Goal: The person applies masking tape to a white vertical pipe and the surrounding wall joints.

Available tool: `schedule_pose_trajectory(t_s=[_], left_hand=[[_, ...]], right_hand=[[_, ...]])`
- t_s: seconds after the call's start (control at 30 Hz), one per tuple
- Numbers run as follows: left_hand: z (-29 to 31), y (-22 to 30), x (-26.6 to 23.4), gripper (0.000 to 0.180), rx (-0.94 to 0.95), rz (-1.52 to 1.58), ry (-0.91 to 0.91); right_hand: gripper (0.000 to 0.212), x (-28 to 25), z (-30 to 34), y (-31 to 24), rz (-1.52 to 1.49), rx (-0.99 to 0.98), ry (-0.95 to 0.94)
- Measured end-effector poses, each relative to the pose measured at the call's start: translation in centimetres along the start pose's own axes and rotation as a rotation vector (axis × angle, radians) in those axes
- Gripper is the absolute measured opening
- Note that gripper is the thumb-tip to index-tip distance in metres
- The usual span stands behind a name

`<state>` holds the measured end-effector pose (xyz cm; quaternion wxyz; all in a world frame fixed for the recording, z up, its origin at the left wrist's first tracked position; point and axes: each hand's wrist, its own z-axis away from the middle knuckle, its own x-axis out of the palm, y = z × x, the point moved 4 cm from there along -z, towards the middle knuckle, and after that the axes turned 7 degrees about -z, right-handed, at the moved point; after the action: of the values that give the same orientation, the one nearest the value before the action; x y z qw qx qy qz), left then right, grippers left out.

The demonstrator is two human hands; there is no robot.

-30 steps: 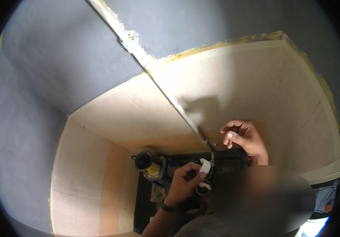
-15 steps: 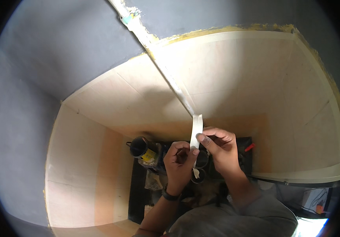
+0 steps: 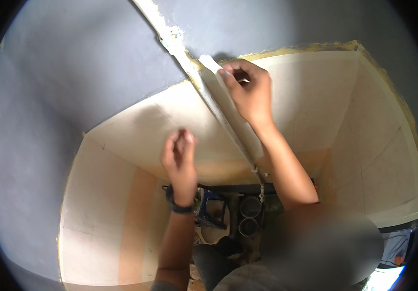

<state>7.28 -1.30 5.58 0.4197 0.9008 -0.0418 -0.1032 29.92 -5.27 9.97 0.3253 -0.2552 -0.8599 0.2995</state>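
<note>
High at the wall, my right hand [image 3: 251, 89] pinches a strip of white tape [image 3: 209, 62] between thumb and fingers. The strip's free end points up and left, close to a white pipe [image 3: 222, 116] that runs diagonally down the wall. I cannot tell whether the tape touches the wall. Lower and to the left of the pipe, my left hand [image 3: 180, 157] is raised with its fingers curled together, slightly blurred. Nothing shows in it, and it is apart from the wall tape and the pipe.
Pale tiles [image 3: 170, 114] meet a grey painted wall [image 3: 97, 53] along a rough yellowish edge [image 3: 286, 48]. Below stand a blue stool [image 3: 212, 209] and two dark buckets [image 3: 250, 207]. A pipe joint [image 3: 262, 194] sits low near the buckets.
Both hands held the tape together lower down. My right hand has carried it up and left to the wall edge by the pipe; my left hand has let go and moved up and left.
</note>
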Motion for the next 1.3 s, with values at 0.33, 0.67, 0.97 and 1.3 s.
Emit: schedule_pose_trajectory(t_s=[0.33,0.67,0.97,1.3], left_hand=[[-16.0,3.3,3.5,0.031,0.076,0.018,-0.074],[-16.5,1.7,3.7,0.027,0.076,0.071,-0.157],[-16.9,1.6,4.2,0.017,0.208,0.052,-0.095],[-16.9,1.4,3.7,0.019,0.264,0.064,-0.161]], right_hand=[[0.008,5.6,-2.2,-0.2,0.097,0.005,0.099],[0.01,6.4,-2.4,0.6,0.108,0.064,0.101],[0.007,6.5,-1.2,1.4,0.17,-0.141,0.181],[0.005,6.7,-0.8,2.4,0.158,-0.132,0.122]])
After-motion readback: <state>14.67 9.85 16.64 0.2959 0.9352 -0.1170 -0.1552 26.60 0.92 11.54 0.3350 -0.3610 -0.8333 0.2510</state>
